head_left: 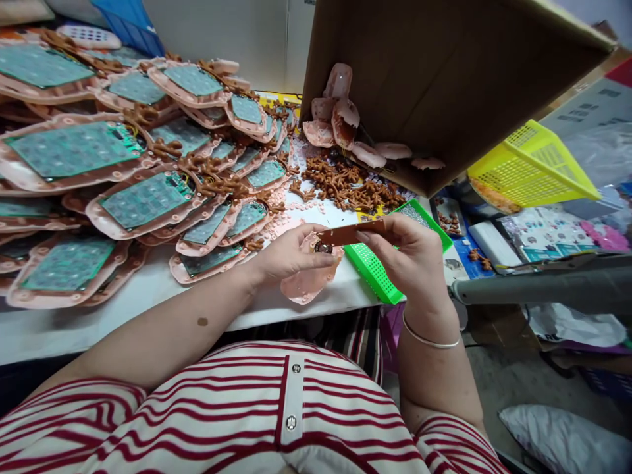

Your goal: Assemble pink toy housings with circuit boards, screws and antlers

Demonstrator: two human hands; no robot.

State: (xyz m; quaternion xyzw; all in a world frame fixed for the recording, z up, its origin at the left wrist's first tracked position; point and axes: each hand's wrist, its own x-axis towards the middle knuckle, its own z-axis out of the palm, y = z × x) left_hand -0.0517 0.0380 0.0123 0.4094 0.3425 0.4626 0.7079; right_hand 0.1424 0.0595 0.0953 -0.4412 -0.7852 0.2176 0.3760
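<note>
Both hands pinch a flat brown plastic strip (351, 232) at its ends, over the white table's (148, 289) front edge.

The strip's long axis runs left to right between the left hand (289, 253) and right hand (412, 257); the left also presses a pink plastic shell (309, 283) beneath. A green perforated tray (375, 270) lies just behind; pink shells with green circuit boards (143, 197) are piled far left.

Pink shell (309, 280) half-hidden under left hand (286, 253)
</note>
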